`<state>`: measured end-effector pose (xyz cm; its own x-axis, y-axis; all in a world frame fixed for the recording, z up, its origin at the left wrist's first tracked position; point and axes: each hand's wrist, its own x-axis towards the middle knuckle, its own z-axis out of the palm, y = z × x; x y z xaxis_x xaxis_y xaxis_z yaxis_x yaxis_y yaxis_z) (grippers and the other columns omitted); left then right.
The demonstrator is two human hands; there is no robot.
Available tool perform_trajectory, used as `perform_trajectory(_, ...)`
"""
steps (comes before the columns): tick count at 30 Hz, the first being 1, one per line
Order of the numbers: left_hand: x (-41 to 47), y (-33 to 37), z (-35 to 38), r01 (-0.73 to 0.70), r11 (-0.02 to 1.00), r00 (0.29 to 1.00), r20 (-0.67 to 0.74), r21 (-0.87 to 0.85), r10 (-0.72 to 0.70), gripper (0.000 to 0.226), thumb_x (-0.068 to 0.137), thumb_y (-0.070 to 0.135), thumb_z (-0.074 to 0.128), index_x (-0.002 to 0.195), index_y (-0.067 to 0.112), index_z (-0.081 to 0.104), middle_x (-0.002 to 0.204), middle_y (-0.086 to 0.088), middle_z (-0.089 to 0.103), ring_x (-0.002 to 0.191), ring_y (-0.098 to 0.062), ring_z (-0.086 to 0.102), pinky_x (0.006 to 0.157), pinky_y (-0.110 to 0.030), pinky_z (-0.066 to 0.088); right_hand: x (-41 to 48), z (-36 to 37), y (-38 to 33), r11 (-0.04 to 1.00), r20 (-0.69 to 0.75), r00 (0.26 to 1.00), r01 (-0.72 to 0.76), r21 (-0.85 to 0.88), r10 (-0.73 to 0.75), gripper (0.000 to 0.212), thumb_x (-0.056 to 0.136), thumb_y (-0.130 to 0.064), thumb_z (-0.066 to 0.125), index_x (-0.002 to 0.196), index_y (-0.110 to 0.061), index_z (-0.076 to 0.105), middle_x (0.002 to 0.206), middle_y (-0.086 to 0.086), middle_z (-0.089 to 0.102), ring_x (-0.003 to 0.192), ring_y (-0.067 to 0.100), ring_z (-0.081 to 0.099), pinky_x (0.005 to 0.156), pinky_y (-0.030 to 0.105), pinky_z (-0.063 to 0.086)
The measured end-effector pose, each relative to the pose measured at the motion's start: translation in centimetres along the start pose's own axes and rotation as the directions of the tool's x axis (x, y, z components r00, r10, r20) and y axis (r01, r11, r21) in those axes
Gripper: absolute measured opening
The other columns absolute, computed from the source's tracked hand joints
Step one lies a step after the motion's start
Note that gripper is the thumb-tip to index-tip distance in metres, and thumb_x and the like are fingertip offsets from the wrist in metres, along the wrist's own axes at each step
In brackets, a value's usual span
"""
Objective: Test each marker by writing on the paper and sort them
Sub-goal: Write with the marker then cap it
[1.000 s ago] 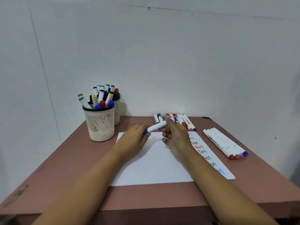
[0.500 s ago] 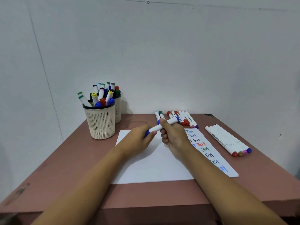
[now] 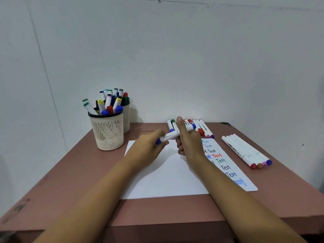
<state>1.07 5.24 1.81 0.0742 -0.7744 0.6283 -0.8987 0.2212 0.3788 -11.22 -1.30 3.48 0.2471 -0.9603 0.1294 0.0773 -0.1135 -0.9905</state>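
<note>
Cups (image 3: pixel 108 132) of mixed markers sit at my far left on the brown table (image 3: pixel 70 176), the nearer one pale and slotted with a second just behind it. Moving right, I see the left hand (image 3: pixel 146 151) pinching the lower blue end of a white marker (image 3: pixel 171 135), raised above the white paper (image 3: pixel 166 179). The right hand (image 3: pixel 188 144) is curled around the same marker farther up, near its upper blue cap. Beyond the hands, a row of sorted markers (image 3: pixel 204 129) lies at the table's back edge. "Test" is written repeatedly down the paper's right side. Four more markers (image 3: pixel 245 151) lie side by side at far right.
</note>
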Motion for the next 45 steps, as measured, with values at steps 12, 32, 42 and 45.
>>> perform_trajectory(12,0.3,1.5,-0.2,0.129,0.961,0.978,0.191,-0.245,-0.082,0.041,0.094,0.030,0.054,0.061,0.017,0.032,0.053,0.008,0.029,0.046,-0.008,0.028,0.047,-0.020,0.023,0.2,0.0,-0.6,0.992,-0.057,0.998,0.011,0.128,-0.004,0.038,0.092,-0.021,0.053,0.059,-0.015,0.034,0.047,-0.002,0.027,0.033,0.008,0.022,0.040,0.019,0.019)
perform_trajectory(32,0.3,0.7,0.4,0.078,0.969,0.992,0.075,0.236,-0.098,0.030,0.100,0.033,0.038,0.117,0.011,0.050,0.103,-0.004,0.061,0.090,-0.026,0.055,0.058,-0.033,0.024,0.5,0.5,0.4,0.992,-0.078,0.996,-0.050,-0.117,0.041,0.042,0.093,-0.049,0.049,0.083,-0.011,0.064,0.056,-0.006,0.043,0.051,0.010,0.037,0.050,0.025,0.026)
perform_trajectory(42,0.1,1.5,1.0,0.040,0.961,0.996,0.061,0.275,-0.059,0.024,0.098,0.037,0.040,0.093,0.014,0.046,0.078,-0.004,0.058,0.074,-0.030,0.054,0.057,-0.032,0.027,0.1,0.6,-0.1,0.980,-0.135,0.991,-0.048,-0.191,0.022,0.033,0.096,-0.026,0.041,0.067,-0.011,0.048,0.058,0.000,0.042,0.052,0.015,0.038,0.052,0.028,0.029)
perform_trajectory(45,0.1,1.5,1.0,0.087,0.995,0.995,0.050,0.052,-0.089,0.020,0.096,0.033,0.049,0.084,0.017,0.049,0.061,0.006,0.045,0.061,-0.021,0.046,0.053,-0.031,0.027,0.1,0.4,-0.4,0.974,-0.119,0.992,0.013,-0.225,-0.041,0.038,0.098,-0.029,0.040,0.065,-0.011,0.048,0.058,0.000,0.045,0.053,0.015,0.040,0.052,0.028,0.029)
